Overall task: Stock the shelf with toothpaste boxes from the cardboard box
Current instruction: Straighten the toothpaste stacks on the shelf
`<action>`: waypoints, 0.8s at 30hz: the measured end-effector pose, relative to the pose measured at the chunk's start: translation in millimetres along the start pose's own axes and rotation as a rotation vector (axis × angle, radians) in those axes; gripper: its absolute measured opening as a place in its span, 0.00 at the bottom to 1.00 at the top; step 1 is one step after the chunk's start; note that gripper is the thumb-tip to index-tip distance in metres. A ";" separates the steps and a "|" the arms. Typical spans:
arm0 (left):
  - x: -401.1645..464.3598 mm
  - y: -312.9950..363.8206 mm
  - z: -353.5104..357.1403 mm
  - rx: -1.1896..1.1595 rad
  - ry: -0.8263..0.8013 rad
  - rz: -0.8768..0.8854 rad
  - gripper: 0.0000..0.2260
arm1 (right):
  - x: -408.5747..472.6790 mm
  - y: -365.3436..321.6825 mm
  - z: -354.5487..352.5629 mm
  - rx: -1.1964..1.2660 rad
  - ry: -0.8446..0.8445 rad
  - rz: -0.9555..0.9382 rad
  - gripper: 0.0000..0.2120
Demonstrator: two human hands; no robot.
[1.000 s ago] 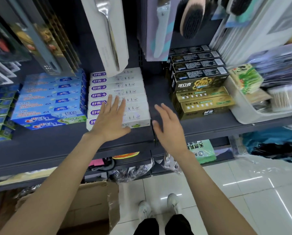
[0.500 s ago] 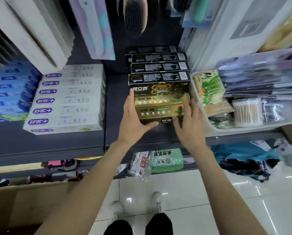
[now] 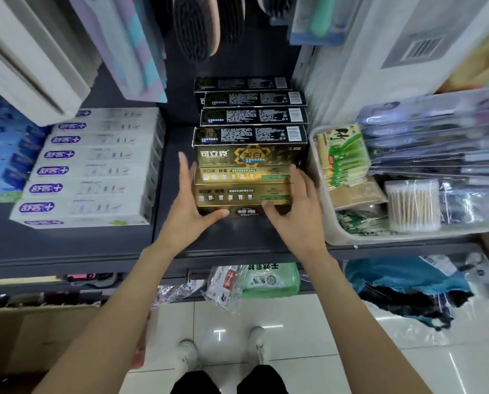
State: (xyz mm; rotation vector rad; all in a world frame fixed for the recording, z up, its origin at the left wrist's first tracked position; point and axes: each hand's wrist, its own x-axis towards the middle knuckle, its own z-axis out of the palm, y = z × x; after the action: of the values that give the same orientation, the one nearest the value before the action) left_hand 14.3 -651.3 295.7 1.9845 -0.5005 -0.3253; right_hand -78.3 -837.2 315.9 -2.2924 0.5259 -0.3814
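Note:
A stack of gold toothpaste boxes (image 3: 237,191) lies on the dark shelf (image 3: 95,245), in front of black and gold boxes (image 3: 251,135) of the same brand. My left hand (image 3: 192,206) presses its straight fingers against the left end of the gold stack, with the thumb along the front edge. My right hand (image 3: 297,211) touches the right end, fingers straight and thumb at the front. To the left stand white toothpaste boxes (image 3: 95,172) and blue ones (image 3: 1,155). The cardboard box (image 3: 38,336) sits on the floor at lower left.
A clear plastic bin (image 3: 334,231) with cotton swabs (image 3: 410,206) and green packets stands right of the gold stack. Brushes and packaged goods hang above. Bagged goods fill the lower shelf, and a blue bag lies on the tiled floor at right.
Both hands left the white boxes and moved right to the gold stack, one at each end. The view swung right with them, and the thumbs have closed in at the front.

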 end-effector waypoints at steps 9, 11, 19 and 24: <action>19.4 32.5 -8.2 -0.361 0.049 -0.005 0.43 | 35.4 -15.6 0.3 0.410 -0.019 0.146 0.40; 27.4 35.6 -7.5 -0.368 0.068 -0.023 0.34 | 39.8 -18.2 3.0 0.465 -0.003 0.175 0.39; 31.8 27.7 -13.6 -0.363 0.136 -0.056 0.31 | 38.9 -22.6 12.1 0.491 -0.043 0.155 0.38; 33.2 25.5 -12.8 -0.326 0.138 -0.032 0.32 | 35.9 -28.5 1.6 0.390 -0.043 0.106 0.38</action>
State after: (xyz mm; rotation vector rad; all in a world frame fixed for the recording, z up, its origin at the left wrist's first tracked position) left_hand 43.7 -667.3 323.9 1.6854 -0.3067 -0.2689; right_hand -39.0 -835.0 339.5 -1.8855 0.5000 -0.3475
